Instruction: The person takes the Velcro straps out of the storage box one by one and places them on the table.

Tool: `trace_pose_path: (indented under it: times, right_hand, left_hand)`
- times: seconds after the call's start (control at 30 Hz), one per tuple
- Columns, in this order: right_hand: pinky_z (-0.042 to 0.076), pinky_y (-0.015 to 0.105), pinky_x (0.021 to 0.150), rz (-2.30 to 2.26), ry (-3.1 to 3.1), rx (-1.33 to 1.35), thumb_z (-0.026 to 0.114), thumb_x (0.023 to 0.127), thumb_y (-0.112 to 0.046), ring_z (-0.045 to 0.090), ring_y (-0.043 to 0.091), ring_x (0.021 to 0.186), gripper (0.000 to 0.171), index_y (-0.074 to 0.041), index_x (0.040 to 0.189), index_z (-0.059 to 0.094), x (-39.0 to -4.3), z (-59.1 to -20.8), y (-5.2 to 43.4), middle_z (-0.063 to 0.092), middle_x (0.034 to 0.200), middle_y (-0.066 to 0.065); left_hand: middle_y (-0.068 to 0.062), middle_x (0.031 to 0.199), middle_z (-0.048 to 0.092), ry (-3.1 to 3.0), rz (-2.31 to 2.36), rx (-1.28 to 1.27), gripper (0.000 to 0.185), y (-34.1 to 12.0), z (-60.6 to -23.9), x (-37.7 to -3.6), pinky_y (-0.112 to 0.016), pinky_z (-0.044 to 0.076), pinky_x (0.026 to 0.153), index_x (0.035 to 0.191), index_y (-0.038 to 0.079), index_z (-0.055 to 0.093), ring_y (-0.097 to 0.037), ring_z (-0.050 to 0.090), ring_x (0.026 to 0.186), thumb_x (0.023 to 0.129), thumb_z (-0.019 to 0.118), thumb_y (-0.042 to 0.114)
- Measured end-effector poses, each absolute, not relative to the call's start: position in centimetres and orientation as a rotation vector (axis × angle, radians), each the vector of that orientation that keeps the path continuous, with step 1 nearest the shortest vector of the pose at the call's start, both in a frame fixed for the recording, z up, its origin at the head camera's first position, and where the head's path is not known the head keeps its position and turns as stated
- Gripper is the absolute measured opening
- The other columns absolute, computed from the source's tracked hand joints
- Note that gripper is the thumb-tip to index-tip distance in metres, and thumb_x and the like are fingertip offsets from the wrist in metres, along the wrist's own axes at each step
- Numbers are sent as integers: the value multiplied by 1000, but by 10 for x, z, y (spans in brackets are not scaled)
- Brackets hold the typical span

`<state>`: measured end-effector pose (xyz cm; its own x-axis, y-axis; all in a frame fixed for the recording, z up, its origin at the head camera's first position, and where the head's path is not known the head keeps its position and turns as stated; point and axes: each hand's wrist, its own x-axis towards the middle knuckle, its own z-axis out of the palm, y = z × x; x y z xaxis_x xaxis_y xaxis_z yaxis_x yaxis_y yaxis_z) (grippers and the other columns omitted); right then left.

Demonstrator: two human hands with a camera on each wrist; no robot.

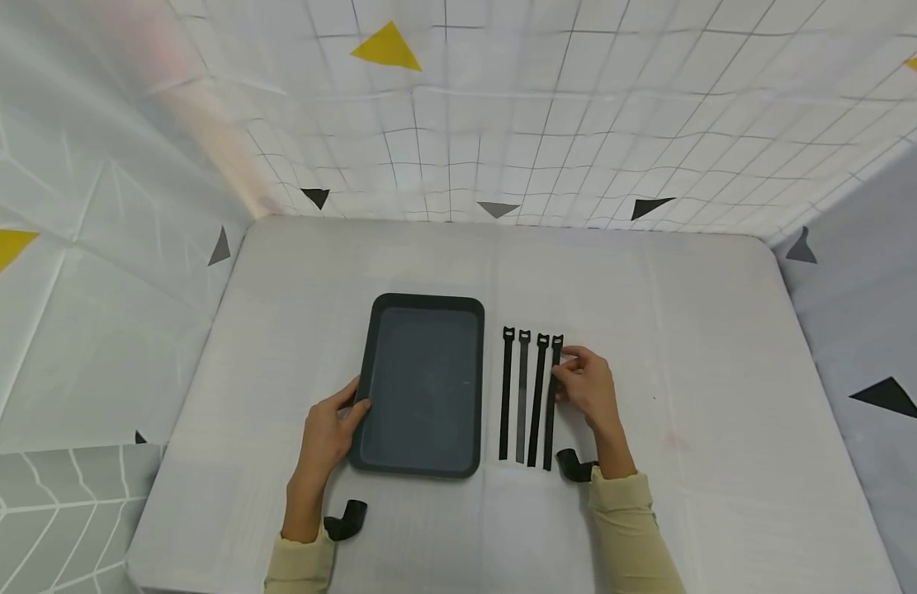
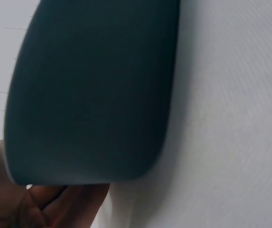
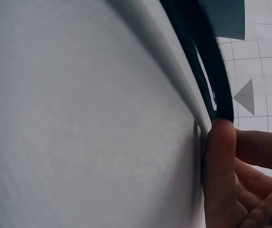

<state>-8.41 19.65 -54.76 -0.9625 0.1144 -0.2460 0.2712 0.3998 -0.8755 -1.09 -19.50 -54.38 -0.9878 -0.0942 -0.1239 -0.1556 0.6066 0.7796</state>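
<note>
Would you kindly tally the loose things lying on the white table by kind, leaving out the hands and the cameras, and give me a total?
Dark grey rectangular plastic tray, gripped at its near left edge by the left hand: 1
Black hook-and-loop cable straps lying side by side, the rightmost pinched by the right hand: 4
Total: 5

The head view looks down from above and in front on the whole table (image 1: 696, 346), the tray (image 1: 427, 305) just left of centre and the straps (image 1: 522, 396) toward 3 o'clock of it. The left wrist view sits very close to the tray (image 2: 93, 90), at table level. The right wrist view hugs the tabletop, a strap (image 3: 207, 61) running toward 1 o'clock.
</note>
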Motion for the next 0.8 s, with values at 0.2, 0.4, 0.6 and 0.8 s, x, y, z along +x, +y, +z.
trace_pose_path:
  times: [0.2, 0.4, 0.6, 0.8]
  right_hand:
    - [54, 29, 50, -1401, 2644, 321, 63, 91, -2, 66, 18, 58, 37, 7, 127, 60, -84, -545, 196, 69, 91, 20]
    - [47, 29, 50, -1232, 2756, 295, 65, 92, -5, 64, 17, 56, 34, 6, 124, 62, -85, -544, 196, 69, 85, 14]
    - [43, 30, 53, -1118, 2817, 299, 65, 92, -9, 59, 17, 57, 35, 4, 124, 63, -85, -544, 195, 68, 82, 11]
    - [42, 34, 56, -1059, 2870, 268, 65, 92, -9, 56, 24, 65, 37, 4, 126, 62, -83, -543, 192, 63, 81, 11]
  left_hand:
    - [-23, 123, 64, 2738, 1334, -228, 51, -195, -542, -11, -54, 42, 100, 142, 4, 52, -40, 55, 122, 95, 68, 18]
    - [-23, 125, 64, 2740, 1335, -233, 51, -195, -543, -11, -54, 42, 100, 142, 4, 53, -40, 54, 123, 95, 68, 17]
    - [-22, 123, 65, 2749, 1341, -228, 50, -194, -543, -12, -53, 43, 99, 141, 4, 53, -39, 56, 121, 95, 68, 17]
    - [-22, 122, 65, 2753, 1328, -225, 50, -195, -542, -11, -54, 44, 98, 142, 4, 53, -40, 56, 120, 96, 68, 18]
